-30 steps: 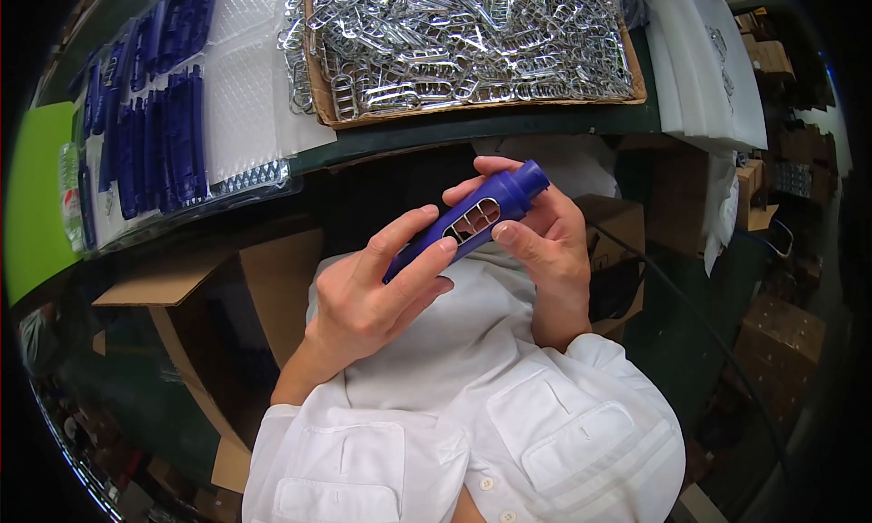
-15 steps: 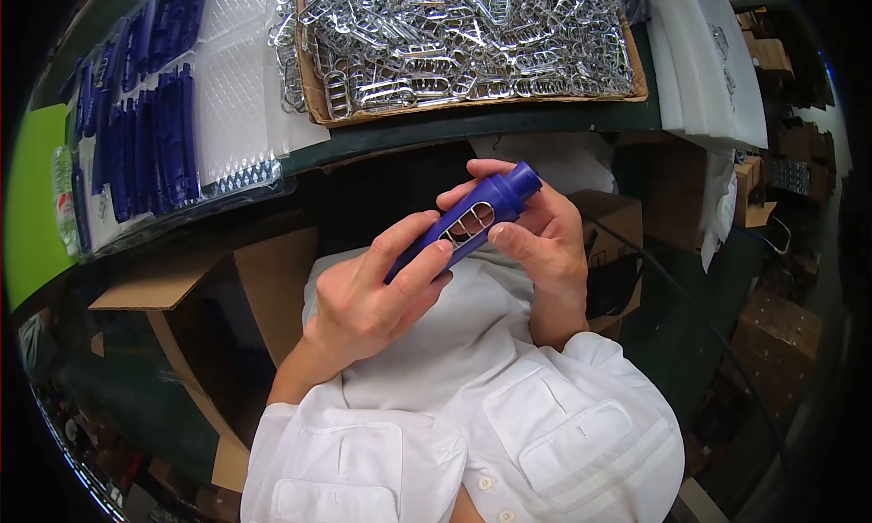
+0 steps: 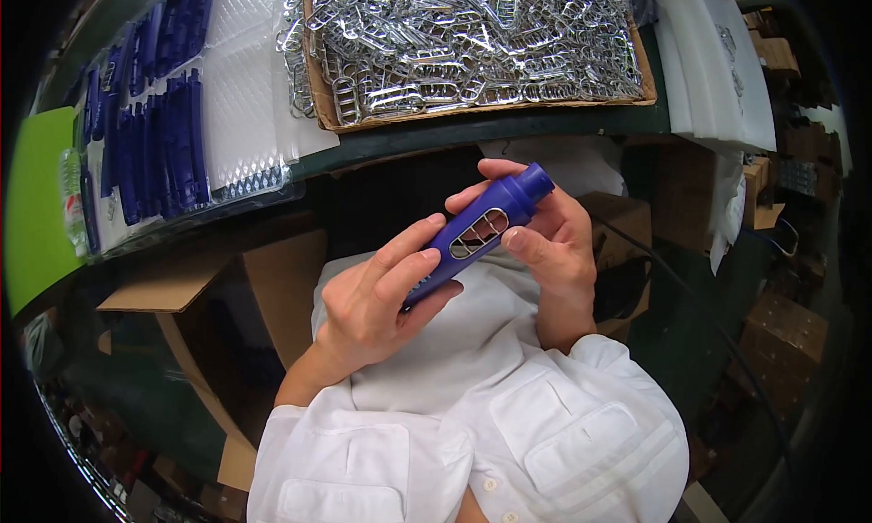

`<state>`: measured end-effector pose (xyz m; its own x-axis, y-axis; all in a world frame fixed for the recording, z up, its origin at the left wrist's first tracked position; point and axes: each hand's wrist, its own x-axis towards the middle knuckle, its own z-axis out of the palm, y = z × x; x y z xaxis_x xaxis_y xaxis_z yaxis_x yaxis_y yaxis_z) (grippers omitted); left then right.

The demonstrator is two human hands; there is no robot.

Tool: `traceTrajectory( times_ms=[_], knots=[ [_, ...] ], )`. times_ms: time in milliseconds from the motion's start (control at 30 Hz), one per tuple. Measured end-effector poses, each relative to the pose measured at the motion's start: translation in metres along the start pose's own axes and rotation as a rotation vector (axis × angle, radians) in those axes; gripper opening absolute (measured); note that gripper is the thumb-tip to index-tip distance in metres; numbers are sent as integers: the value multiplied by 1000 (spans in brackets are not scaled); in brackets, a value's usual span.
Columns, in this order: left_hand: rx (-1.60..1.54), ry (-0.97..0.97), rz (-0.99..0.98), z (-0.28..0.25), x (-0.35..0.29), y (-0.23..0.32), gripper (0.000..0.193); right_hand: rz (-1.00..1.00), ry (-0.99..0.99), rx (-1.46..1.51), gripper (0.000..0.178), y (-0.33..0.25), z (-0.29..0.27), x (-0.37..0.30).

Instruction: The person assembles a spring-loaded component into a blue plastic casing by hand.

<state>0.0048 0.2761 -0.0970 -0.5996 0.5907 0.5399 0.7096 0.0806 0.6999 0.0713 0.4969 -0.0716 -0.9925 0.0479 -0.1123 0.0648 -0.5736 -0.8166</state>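
Observation:
Between both hands, above my lap, is a blue plastic tube with a narrower collar at its upper right end. An oval window in its side holds a shiny metal frame with crossbars. My left hand grips the lower left end, its fingers along the top and the thumb beneath. Around the upper end my right hand is closed, its thumb close to the window and its fingers behind the tube. The tube tilts up to the right. Part of its lower end is hidden by the left fingers.
A shallow cardboard box heaped with metal frames sits on the green bench ahead. Several blue plastic parts lie on the left, beside a clear bottle. White foam sheets stand at right. An open carton is below left.
My left fingers have slid back from the window toward the lower end, so more of the metal frame shows. The tube has turned slightly. The whole view has shifted a little.

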Motion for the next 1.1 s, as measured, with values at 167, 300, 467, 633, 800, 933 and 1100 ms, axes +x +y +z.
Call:
traceTrajectory(
  times_ms=[167, 300, 467, 633, 800, 933, 1100],
  knots=[
    [18, -11, -10, -1, 1, 3, 67, 9, -11, -7, 65, -3, -1, 1],
    [34, -10, 10, 0, 3, 4, 68, 0, -8, -19, 64, -3, -3, 2],
    [-353, -138, -511, -9, 6, 26, 66, 20, 79, -77, 73, -3, 0, 3],
    [-713, -272, -805, -7, 5, 23, 52, 59, 91, -80, 71, -4, 1, -1],
    [-802, -238, -906, -3, 8, 29, 46, 57, 81, -41, 55, -4, -4, -2],
    [-554, -213, -772, -2, 7, 28, 55, 63, 127, -24, 54, -5, -5, 0],
    [-140, -163, -423, 1, 7, 29, 71, 20, 248, -131, 57, -4, -11, 3]
  ],
)
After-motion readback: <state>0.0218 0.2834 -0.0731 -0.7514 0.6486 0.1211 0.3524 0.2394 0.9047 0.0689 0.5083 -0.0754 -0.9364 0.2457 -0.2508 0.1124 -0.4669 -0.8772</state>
